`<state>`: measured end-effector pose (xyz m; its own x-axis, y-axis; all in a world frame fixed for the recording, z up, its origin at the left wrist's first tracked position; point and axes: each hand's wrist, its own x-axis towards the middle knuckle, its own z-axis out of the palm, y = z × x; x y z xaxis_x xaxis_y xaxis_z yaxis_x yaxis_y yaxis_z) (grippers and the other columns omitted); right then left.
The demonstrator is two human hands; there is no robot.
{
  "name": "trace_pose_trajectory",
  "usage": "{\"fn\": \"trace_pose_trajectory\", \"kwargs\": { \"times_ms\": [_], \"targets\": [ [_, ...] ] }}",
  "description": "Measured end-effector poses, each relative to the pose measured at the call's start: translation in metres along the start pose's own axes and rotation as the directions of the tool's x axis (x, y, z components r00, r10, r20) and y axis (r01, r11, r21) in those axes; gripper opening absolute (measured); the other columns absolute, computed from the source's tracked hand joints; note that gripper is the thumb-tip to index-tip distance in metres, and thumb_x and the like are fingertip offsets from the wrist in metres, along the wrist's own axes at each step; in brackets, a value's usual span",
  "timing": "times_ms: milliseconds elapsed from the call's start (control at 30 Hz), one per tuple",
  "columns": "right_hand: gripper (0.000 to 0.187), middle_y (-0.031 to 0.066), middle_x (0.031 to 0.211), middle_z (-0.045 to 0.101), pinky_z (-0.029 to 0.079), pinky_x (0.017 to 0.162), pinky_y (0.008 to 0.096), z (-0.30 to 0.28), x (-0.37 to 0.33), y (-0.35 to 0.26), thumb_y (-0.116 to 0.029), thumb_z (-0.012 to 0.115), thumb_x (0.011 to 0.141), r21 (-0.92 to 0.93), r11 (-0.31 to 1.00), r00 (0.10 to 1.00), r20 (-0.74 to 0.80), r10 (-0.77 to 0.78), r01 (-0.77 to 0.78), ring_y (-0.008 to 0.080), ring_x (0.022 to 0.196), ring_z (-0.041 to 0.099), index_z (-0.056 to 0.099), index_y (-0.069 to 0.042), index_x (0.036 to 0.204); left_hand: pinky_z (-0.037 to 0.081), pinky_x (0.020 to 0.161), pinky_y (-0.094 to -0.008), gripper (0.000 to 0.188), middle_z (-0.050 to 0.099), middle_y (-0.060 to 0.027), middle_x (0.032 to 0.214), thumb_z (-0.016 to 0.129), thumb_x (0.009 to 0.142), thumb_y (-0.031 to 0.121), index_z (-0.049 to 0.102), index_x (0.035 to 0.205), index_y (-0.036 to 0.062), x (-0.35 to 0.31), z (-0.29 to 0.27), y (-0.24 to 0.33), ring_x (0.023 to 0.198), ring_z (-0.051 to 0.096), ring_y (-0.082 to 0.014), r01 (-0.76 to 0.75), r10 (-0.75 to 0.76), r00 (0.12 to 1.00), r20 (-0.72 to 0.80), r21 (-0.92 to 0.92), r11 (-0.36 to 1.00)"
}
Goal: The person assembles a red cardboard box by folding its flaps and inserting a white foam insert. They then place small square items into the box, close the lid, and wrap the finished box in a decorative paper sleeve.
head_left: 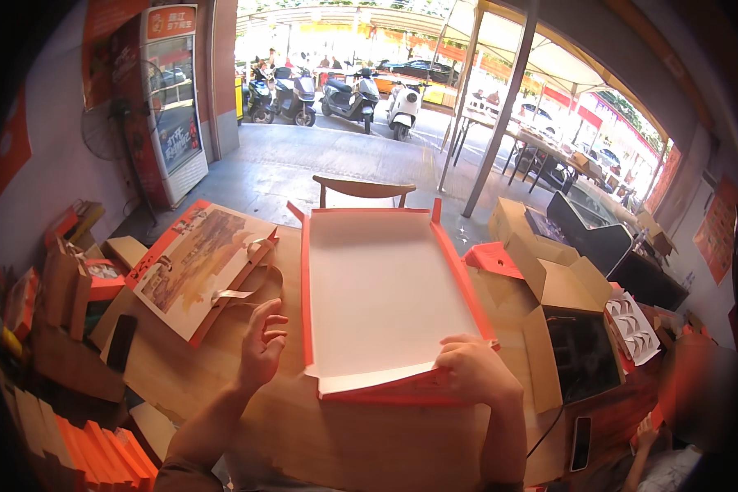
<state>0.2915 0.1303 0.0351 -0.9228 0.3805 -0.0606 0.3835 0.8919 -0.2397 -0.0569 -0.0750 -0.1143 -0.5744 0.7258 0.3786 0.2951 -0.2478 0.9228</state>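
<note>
Across the counter [303, 439], centre stage is taken by the tray [385, 287], red-walled, white inside; the printed box [197, 266] is laid to its left. Now the tray's near wall is pinched, right of middle, by the right hand's [476, 371] grip; the left hand's [262, 344] is held loosely spread beside it.

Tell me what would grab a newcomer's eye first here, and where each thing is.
First comes the big red-edged tray with its white inside, mid-table, the right hand at its near right corner and the left hand open beside its left edge. Left of it lies an illustrated box with pale ribbons. Beyond the open shopfront, parked scooters stand in bright light.
</note>
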Motion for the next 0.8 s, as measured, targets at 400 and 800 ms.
{"fn": "trace_pose_trajectory", "kwargs": {
  "times_ms": [400, 800],
  "targets": [
    [0.034, 0.0039, 0.146, 0.068, 0.029, 0.130, 0.0501, -0.008, -0.044, 0.129, 0.009, 0.065, 0.073, 0.151, 0.976, 0.862, -0.463, 0.209, -0.156, 0.0402, 0.158, 0.035, 0.084, -0.018, 0.074, 0.056, 0.096, -0.0329, 0.084, 0.045, -0.0127, 0.154, 0.058, 0.089, -0.001, 0.029, 0.167, 0.0101, 0.008, -0.003, -0.017, 0.120, 0.057, -0.0212, 0.103, -0.179, 0.956, -0.233, -0.305, 0.947],
    [0.066, 0.0277, 0.159, 0.052, 0.042, 0.122, 0.0416, 0.055, -0.028, 0.214, -0.006, 0.058, 0.095, 0.434, 0.888, 0.532, -0.721, 0.443, -0.151, 0.0407, 0.149, 0.050, 0.050, -0.009, 0.160, 0.051, 0.096, -0.0309, 0.090, 0.040, -0.0114, 0.161, 0.054, 0.085, -0.006, 0.027, 0.169, 0.0094, 0.003, 0.011, -0.017, 0.125, 0.052, -0.0208, -0.009, -0.016, 0.983, -0.185, -0.133, 0.991]
  ]
}}
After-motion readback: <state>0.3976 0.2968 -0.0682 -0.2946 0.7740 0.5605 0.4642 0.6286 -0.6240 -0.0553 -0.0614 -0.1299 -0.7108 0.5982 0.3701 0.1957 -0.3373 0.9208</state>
